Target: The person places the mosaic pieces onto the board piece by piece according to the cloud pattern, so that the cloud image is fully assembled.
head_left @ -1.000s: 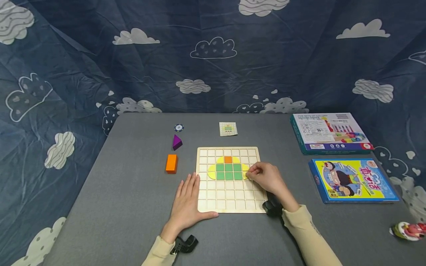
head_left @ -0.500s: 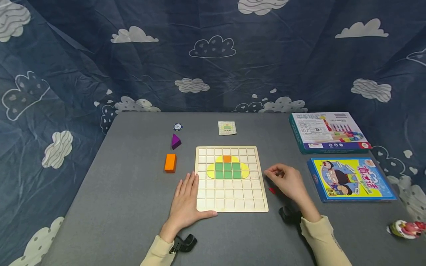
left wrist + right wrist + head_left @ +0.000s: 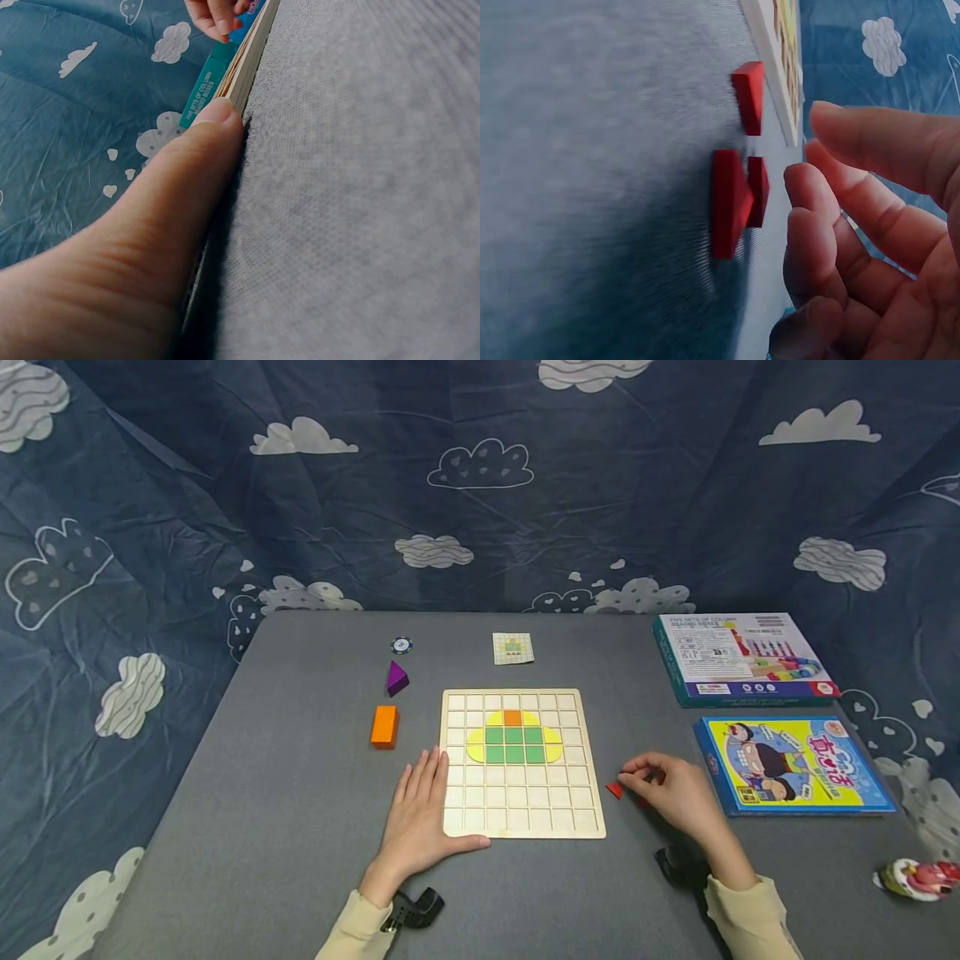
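Observation:
A pale wooden grid board (image 3: 497, 798) lies on the grey table with green squares (image 3: 514, 744), an orange square (image 3: 512, 717) and rounded yellow pieces (image 3: 476, 747) set in its cells. My left hand (image 3: 416, 822) rests along its left side, fingers straight; in the left wrist view the thumb (image 3: 169, 176) touches the board's edge. Right of the board, my right hand (image 3: 675, 793) hovers with loosely bent fingers and nothing between them. Beneath it are red triangular pieces (image 3: 730, 206), three of which show in the right wrist view; the hand mostly hides them in the head view.
An orange block (image 3: 385, 727), a purple triangular block (image 3: 397, 678) and a poker chip (image 3: 401, 646) sit left of the board. Behind it lies a small pattern card (image 3: 513, 648). Two boxes, one white-topped (image 3: 746, 652) and one blue-yellow (image 3: 795, 766), and a figurine (image 3: 915, 879) are at the right.
My right hand has left the board's yellow piece and moved right and toward me, over the red triangles, which have come into sight. The left hand has stayed in place.

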Available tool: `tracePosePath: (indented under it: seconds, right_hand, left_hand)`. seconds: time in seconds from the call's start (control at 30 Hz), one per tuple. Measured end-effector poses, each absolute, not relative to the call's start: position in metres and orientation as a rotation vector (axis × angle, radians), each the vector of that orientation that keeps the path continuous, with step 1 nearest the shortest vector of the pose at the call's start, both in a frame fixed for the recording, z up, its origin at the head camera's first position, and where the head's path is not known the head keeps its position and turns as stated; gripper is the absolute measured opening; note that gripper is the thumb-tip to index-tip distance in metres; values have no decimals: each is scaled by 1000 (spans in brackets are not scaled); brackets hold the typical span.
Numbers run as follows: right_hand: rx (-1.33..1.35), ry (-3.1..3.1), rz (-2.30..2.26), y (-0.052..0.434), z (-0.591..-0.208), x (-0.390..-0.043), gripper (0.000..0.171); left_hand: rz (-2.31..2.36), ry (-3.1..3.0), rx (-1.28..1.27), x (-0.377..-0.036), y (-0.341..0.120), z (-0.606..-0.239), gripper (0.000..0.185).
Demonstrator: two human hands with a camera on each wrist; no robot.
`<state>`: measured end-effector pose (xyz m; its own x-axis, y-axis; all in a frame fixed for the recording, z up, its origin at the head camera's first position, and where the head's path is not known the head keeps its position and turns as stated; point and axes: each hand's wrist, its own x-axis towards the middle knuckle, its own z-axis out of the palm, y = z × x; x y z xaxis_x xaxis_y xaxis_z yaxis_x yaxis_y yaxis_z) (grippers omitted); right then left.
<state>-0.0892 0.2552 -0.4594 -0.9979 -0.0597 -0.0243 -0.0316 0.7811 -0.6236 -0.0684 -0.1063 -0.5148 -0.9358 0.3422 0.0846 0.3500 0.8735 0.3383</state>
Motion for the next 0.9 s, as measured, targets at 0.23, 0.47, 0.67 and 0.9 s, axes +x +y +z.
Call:
tracePosePath:
  seconds: [0.23,0.47,0.67,0.9]
  right_hand:
    - [-133,2910,-1004,256,-464,-82,16]
    - [-176,2914,-966,254,-466,-82,16]
    - [-206,2934,-914,252,-467,-81,16]
    - [-198,2932,-919,250,-467,-81,16]
  left_hand:
    - [-550,-3009,-560,-68,-106,-514,129]
    - [-559,-3002,-559,-68,-106,-514,129]
    - [-566,-3006,-558,-68,-106,-514,129]
    - [-580,-3008,-553,-68,-106,-514,129]
